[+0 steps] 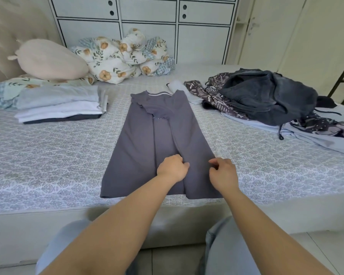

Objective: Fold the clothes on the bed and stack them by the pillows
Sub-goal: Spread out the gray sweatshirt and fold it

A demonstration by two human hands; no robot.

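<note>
shirt [147, 143], grey, lies flat mid-bed [48, 155] with its sides folded in, collar toward the wall. left hand [172, 168] curls into the cloth near the hem, right hand [222, 173] pinches the right edge. folded stack [60, 105] sits left by the pillow [52, 60]; unfolded heap [266, 100] waits right, floral quilt [125, 54] behind.

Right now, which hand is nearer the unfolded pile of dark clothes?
Right. The right hand pinches the grey shirt at its pile-side edge; the left hand grips mid-shirt, farther from the pile.
</note>
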